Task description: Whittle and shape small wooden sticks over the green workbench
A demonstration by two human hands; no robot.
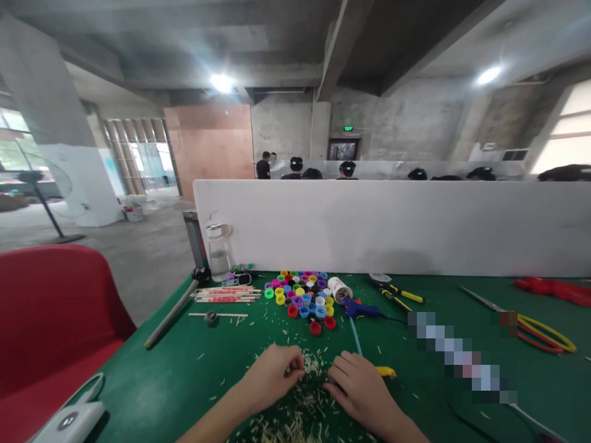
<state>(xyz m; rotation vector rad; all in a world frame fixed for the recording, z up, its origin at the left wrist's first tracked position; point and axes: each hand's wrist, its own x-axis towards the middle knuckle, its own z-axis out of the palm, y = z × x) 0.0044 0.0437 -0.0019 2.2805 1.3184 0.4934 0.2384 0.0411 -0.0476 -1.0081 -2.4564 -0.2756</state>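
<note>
My left hand is closed in a pinch just above the green tabletop. Anything between its thumb and fingertips is too small to make out. To its right, my right hand rests low over the table, fingers bent and thumb held apart, with no object visible in it. Pale wood shavings lie scattered between both hands and pile up toward the near edge. A yellow tool, perhaps a cutter, pokes out beside my right hand. Beyond the hands sit several colourful bottle caps.
A blue glue gun lies near a tipped white cup. Pliers and scissors are rightward. Red-wrapped chopsticks, a rod and a clear jug stand leftward. A white partition closes the back.
</note>
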